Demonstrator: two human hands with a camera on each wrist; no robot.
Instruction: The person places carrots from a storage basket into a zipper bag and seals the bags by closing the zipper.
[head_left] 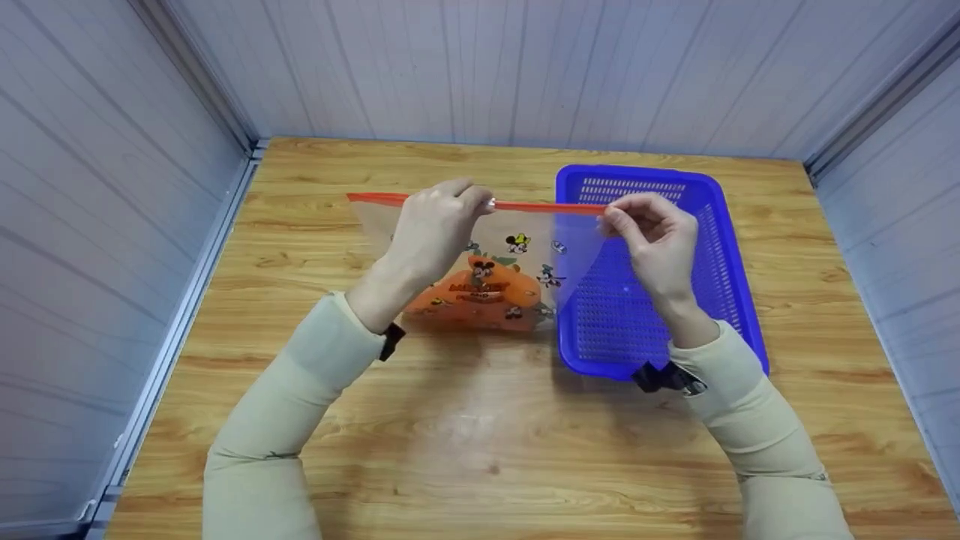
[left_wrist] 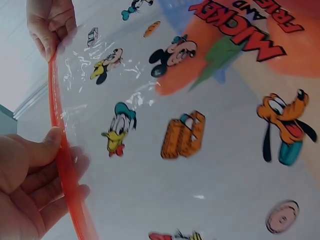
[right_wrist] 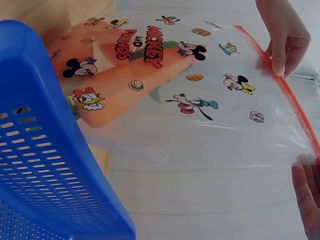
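Note:
A clear zip bag (head_left: 577,240) printed with cartoon characters hangs upright by its red zip strip (head_left: 547,207). Inside, seen through the plastic, lie orange carrots (right_wrist: 115,102) with green tops, low in the bag. My left hand (head_left: 439,229) pinches the strip near its middle, thumb on one side and fingers on the other in the left wrist view. At the strip's right end, my right hand (head_left: 660,244) pinches the corner between thumb and forefinger. In the head view the strip runs straight between both hands, and its left end sticks out past the left hand.
A blue perforated basket (head_left: 739,300) stands on the wooden table (head_left: 480,435) at the right, under my right hand and partly behind the bag. White panelled walls (head_left: 480,67) enclose the table at the back and on both sides.

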